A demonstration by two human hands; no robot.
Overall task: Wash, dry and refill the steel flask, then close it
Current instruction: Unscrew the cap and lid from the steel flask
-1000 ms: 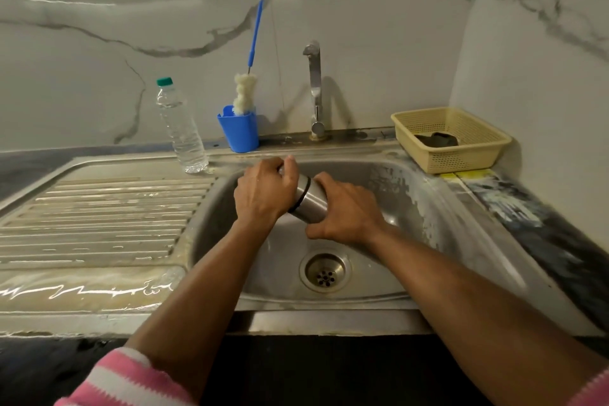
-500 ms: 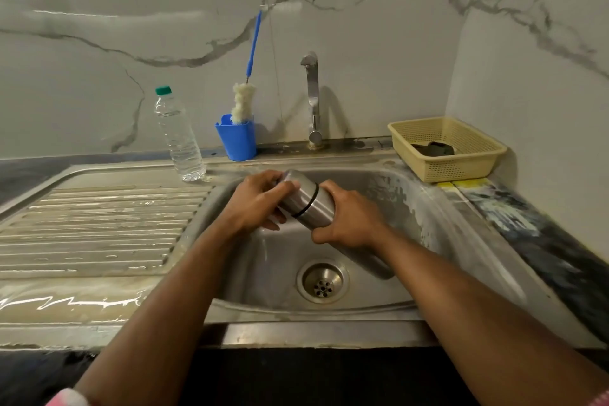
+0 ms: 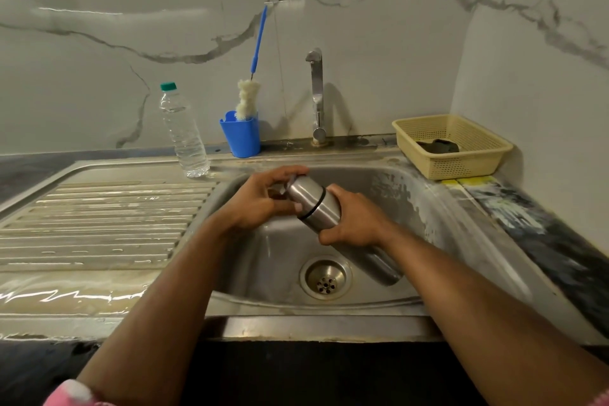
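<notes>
Since a second ago the left hand (image 3: pixel 260 199) has been slid to the cap end, fingers curled round it; one steel flask (image 3: pixel 316 208), tilted above the sink (image 3: pixel 428 208), is gripped mid-body by the right hand (image 3: pixel 354 219), apparently clear of the walls.

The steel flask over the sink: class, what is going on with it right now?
A person holds the steel flask tilted over the sink. The right hand grips its body, while the left hand has its fingers round the cap end, apparently to twist it off. The cap looks on. The tap is not running, and the bottle brush stands unused in its blue cup.
</notes>
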